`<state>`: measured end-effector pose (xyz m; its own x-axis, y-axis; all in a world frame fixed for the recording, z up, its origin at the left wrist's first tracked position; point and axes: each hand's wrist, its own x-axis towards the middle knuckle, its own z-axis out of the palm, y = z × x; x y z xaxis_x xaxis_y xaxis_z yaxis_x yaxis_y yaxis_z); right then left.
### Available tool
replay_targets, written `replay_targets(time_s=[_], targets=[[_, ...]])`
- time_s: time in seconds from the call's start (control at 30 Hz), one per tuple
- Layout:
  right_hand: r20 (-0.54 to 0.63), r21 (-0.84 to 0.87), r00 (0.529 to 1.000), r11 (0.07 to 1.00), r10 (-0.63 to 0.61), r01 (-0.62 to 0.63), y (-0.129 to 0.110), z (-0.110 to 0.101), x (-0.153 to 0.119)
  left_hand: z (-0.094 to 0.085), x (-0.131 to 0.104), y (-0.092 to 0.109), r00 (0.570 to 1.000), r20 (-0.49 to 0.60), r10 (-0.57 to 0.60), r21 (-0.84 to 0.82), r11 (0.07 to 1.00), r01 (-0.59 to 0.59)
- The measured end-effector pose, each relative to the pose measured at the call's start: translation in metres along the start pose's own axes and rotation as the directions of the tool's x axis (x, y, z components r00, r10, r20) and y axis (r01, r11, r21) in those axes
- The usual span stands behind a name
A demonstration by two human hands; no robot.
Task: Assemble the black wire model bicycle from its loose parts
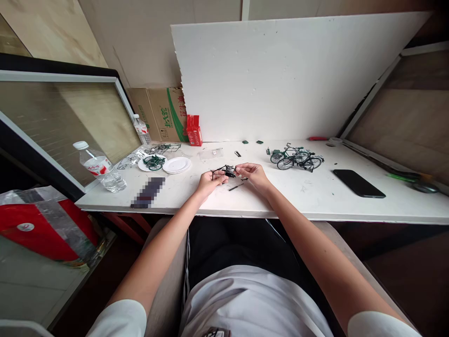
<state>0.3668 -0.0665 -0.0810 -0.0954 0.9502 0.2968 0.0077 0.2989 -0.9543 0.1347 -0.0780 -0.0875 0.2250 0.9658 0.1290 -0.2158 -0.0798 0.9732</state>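
Over the white table, my left hand (209, 181) is closed on a black plastic parts frame (228, 171), thin-barred like pieces of a model kit. The fingers of my right hand (253, 173) are pinched together at the right end of that frame; whether they hold a separate small piece cannot be made out. On the tabletop just below the hands lies a small black screwdriver-like rod (236, 186). To the right stand small model bicycles, a black one (300, 161) in front and a green one (278, 155) behind it.
At left, a white plate (141, 164) carries green parts beside a stack of white plates (177, 164). A water bottle (101, 168) stands near the left edge, a red box (194, 131) at the back. A black phone (359, 183) lies right on the table (298, 199).
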Motion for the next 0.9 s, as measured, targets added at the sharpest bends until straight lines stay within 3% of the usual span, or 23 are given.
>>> replay_targets(time_s=[0.53, 0.77, 0.9], targets=[[0.089, 0.048, 0.995, 0.997, 0.051, -0.056, -0.002, 0.0, -0.001, 0.0, 0.005, -0.006, 1.0, 0.024, 0.016, 0.023, 1.0, -0.016], [0.231, 0.097, 0.97, 0.991, 0.07, -0.095, 0.003, -0.002, -0.001, 0.003, 0.005, -0.011, 0.979, 0.196, 0.055, 0.13, 0.988, -0.082], [0.258, 0.096, 0.964, 0.99, 0.072, -0.1, 0.005, -0.003, -0.001, 0.004, 0.002, -0.007, 0.976, 0.205, 0.069, 0.122, 0.988, -0.095]])
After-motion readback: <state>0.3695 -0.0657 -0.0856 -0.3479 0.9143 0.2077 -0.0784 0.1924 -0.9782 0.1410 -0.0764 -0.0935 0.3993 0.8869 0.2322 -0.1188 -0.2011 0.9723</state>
